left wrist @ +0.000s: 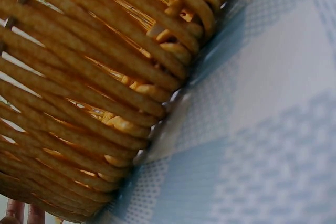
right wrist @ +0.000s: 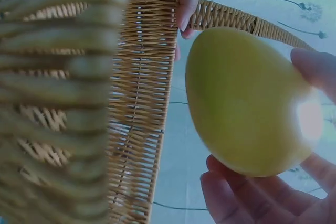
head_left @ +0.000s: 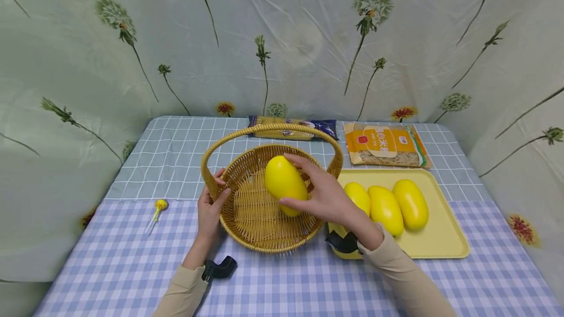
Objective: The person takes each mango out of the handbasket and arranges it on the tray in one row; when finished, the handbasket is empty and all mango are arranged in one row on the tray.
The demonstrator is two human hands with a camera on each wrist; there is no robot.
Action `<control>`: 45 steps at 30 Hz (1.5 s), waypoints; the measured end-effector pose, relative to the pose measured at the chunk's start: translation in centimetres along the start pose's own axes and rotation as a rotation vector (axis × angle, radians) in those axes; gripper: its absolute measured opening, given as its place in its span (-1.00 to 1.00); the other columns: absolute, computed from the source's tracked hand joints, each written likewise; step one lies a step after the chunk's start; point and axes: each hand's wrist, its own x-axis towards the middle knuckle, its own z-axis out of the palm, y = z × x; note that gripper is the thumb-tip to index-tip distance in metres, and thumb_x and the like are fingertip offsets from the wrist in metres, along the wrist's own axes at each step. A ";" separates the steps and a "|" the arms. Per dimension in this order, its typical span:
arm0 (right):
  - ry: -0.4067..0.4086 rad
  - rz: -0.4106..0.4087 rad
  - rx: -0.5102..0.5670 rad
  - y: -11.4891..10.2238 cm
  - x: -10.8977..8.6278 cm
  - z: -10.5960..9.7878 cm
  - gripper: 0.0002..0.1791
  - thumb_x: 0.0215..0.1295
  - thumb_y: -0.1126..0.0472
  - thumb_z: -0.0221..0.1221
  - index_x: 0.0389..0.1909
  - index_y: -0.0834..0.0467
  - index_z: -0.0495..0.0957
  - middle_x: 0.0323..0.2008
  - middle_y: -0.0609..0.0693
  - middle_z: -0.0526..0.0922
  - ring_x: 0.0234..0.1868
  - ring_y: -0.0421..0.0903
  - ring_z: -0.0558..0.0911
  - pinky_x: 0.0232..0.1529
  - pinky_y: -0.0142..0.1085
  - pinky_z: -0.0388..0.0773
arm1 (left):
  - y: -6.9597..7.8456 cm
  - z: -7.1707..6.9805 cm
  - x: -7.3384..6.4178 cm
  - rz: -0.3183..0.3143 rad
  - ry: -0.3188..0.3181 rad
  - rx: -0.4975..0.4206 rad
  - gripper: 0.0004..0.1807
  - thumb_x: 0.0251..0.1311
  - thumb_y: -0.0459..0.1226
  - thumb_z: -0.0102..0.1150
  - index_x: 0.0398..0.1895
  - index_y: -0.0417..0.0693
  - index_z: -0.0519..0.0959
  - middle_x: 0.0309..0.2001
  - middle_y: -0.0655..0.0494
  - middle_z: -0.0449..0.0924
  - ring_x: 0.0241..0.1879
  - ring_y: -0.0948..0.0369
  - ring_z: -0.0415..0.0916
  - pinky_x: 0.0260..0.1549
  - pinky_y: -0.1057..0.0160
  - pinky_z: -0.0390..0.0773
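A round wicker basket [head_left: 257, 214] with a tall arched handle stands in the middle of the table. My left hand [head_left: 210, 212] grips its left rim at the foot of the handle, the thumb over the edge. Above the basket, my right hand [head_left: 328, 191] holds a yellow mango [head_left: 282, 180], thumb on the near side and fingers on the far side. In the right wrist view the mango [right wrist: 241, 103] hangs apart from the wicker. More mangoes [head_left: 411, 204] lie on a pale yellow tray [head_left: 447, 234] at the right, partly hidden by the right arm.
Behind the basket lies a blue-and-yellow packet [head_left: 286, 133], apparently pasta. An orange bag of grain [head_left: 387, 146] rests behind the tray. A small yellow lollipop-like item [head_left: 160, 204] lies left of the basket, on the checked tablecloth [head_left: 119, 253].
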 end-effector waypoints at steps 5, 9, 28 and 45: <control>0.031 -0.005 0.018 0.4 -1.3 -0.3 -0.09 0.01 -0.20 0.35 0.39 -0.26 0.14 0.13 -0.20 0.43 -0.11 -0.20 0.50 -0.21 -0.16 0.57 | 0.0 0.0 0.0 0.015 -0.005 0.007 -0.74 0.22 -0.56 0.03 -0.11 -0.60 0.25 0.31 -0.27 0.24 0.30 0.04 0.18 0.21 0.32 0.19; 0.070 -0.018 0.028 0.9 -2.5 -0.4 -0.08 0.01 -0.14 0.38 0.39 -0.27 0.13 0.13 -0.18 0.44 -0.13 -0.18 0.51 -0.17 -0.15 0.55 | -0.2 0.0 0.1 0.034 -0.017 0.003 -0.74 0.23 -0.56 0.03 -0.12 -0.60 0.25 0.31 -0.33 0.21 0.30 0.05 0.18 0.22 0.31 0.19; 0.340 -0.146 0.081 1.2 -7.1 -3.1 0.03 -0.31 0.59 0.44 0.30 0.36 0.17 0.13 0.23 0.41 -0.14 -0.11 0.54 -0.16 -0.44 0.50 | 0.1 0.0 0.0 0.009 -0.005 0.009 -0.75 0.23 -0.56 0.02 -0.12 -0.58 0.25 0.30 -0.20 0.28 0.30 0.06 0.18 0.22 0.31 0.18; 0.552 -0.004 0.120 5.6 -10.1 -5.5 0.06 -0.23 0.69 0.32 0.39 0.24 0.11 0.14 -0.03 0.31 -0.11 -0.17 0.45 -0.03 -0.53 0.39 | -0.2 0.0 0.1 0.019 -0.010 -0.010 -0.73 0.23 -0.54 0.04 -0.12 -0.59 0.24 0.31 -0.25 0.24 0.31 0.06 0.17 0.22 0.31 0.18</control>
